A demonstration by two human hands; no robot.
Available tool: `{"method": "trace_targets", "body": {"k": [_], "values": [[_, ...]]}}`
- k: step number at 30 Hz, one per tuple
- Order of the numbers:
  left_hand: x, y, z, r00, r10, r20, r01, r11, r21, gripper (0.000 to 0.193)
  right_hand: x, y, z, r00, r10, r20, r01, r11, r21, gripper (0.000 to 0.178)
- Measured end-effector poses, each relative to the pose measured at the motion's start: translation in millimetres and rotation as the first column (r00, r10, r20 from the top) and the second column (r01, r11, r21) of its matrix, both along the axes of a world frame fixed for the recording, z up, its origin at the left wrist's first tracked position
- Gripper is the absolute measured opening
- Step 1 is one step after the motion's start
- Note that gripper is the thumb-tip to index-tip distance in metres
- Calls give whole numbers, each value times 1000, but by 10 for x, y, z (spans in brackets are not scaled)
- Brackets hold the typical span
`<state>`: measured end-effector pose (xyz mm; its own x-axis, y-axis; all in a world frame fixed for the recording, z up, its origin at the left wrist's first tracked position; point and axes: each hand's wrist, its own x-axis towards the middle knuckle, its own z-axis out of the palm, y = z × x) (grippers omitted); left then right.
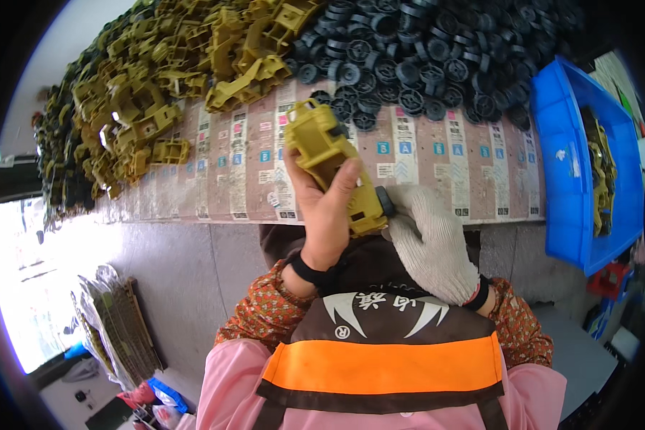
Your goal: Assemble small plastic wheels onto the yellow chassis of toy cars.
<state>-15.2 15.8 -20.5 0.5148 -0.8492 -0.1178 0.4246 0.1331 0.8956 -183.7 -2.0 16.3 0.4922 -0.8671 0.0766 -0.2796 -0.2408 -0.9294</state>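
Observation:
A yellow plastic toy vehicle body (323, 147) is tilted in front of me above the near edge of the table. My bare left hand (324, 204) wraps round its middle, thumb across the top. In a pale knitted glove, my right hand (431, 240) pinches a black toy wheel (385, 201) against the body's near right side. Another dark wheel shows on the body's far right side. Whether the near wheel is seated or only pressed there, I cannot tell.
Yellow vehicle bodies (147, 79) are heaped at the back left, beside a pile of black wheels (408, 54). A blue bin (552, 165) at the right holds several yellow bodies (600, 175). Printed sheeting covers the table (229, 186). Flattened, plastic-wrapped cardboard (118, 326) leans at the lower left.

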Motion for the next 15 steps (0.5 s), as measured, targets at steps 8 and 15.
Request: {"method": "trace_targets", "body": {"k": [8,15], "values": [[-370,-123,-310,987,-56,149,107,925,-365,82,-171,26,-308,991,-133,27,127,978,166,39],[-80,4,86,978,-103,181,161,926,-341,74,-75,-173,-76,996,82,-15,-72,935,348,41]]}}
